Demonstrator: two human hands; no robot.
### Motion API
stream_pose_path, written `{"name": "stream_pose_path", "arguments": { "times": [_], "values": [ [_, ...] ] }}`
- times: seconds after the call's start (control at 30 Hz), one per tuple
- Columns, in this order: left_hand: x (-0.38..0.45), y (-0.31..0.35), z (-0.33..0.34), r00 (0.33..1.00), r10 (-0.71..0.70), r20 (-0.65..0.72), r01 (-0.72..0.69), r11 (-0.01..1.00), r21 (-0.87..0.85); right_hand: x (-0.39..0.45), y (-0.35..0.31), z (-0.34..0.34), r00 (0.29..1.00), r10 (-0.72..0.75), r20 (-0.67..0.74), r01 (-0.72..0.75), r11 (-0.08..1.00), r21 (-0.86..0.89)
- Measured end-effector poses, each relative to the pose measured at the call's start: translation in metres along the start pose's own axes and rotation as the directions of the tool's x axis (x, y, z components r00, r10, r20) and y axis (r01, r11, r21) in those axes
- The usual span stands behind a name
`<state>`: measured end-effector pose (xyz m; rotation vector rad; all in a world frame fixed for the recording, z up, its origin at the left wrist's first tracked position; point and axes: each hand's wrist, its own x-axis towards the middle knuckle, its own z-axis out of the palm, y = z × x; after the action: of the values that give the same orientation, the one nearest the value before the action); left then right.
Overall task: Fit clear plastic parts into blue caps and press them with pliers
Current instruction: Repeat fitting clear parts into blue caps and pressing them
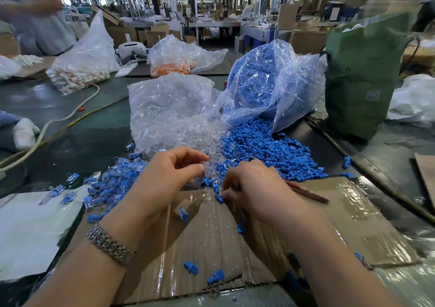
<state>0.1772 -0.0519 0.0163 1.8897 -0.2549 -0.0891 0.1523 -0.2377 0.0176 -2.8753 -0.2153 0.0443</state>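
Observation:
My left hand (pixel 164 179) hovers over the pile of clear plastic parts (pixel 202 137), thumb and forefinger pinching at a clear piece near its front edge. My right hand (pixel 254 189) grips the pliers (pixel 308 192), whose reddish handle sticks out to the right; its fingertips touch small blue caps (pixel 217 197) on the cardboard (pixel 341 224). A heap of loose blue caps (pixel 270 151) spills from a plastic bag (pixel 266 83) ahead of my right hand. Assembled blue-and-clear pieces (pixel 113 184) lie in a pile to the left.
A clear bag (pixel 164 99) holds more clear parts. A green sack (pixel 362 78) stands at the right. White paper (pixel 30 231) lies at the left. Cables (pixel 70 116) cross the table. Bags with orange parts (pixel 171 66) and a person (pixel 33 12) are at the far side.

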Motion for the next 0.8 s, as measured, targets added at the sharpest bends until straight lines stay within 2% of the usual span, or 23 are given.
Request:
{"name": "stream_pose_path", "arguments": {
  "times": [0.2,0.33,0.43,0.5,0.57,0.63,0.73,0.8],
  "values": [
    [0.004,-0.004,-0.005,0.999,-0.023,-0.029,0.022,0.998,-0.051,0.001,-0.005,0.004,0.999,-0.016,-0.039,0.017,0.999,0.047],
    [0.005,-0.004,-0.006,0.998,-0.068,-0.012,0.065,0.983,-0.173,0.001,-0.011,0.005,0.999,-0.023,0.025,0.02,0.993,0.116],
    [0.004,-0.002,-0.006,0.996,-0.084,0.037,0.092,0.941,-0.326,0.001,-0.009,0.001,0.998,-0.021,0.056,0.014,0.991,0.13],
    [0.004,-0.001,-0.007,0.993,-0.083,0.079,0.109,0.901,-0.419,0.001,-0.005,-0.003,0.999,-0.009,0.033,0.001,0.974,0.225],
    [0.003,-0.001,-0.008,0.989,-0.081,0.124,0.132,0.858,-0.496,-0.002,0.002,-0.009,0.997,0.035,-0.074,0.002,0.896,0.443],
    [0.003,0.0,-0.008,0.983,-0.077,0.164,0.156,0.824,-0.545,-0.005,0.008,-0.016,0.97,0.08,-0.231,0.084,0.78,0.62],
    [0.001,0.001,-0.007,0.976,-0.074,0.207,0.178,0.818,-0.547,-0.006,0.01,-0.021,0.912,0.073,-0.403,0.284,0.597,0.751],
    [0.0,0.001,-0.006,0.972,-0.065,0.224,0.18,0.821,-0.541,-0.007,0.005,-0.02,0.894,0.019,-0.448,0.369,0.535,0.76]
  ]
}}
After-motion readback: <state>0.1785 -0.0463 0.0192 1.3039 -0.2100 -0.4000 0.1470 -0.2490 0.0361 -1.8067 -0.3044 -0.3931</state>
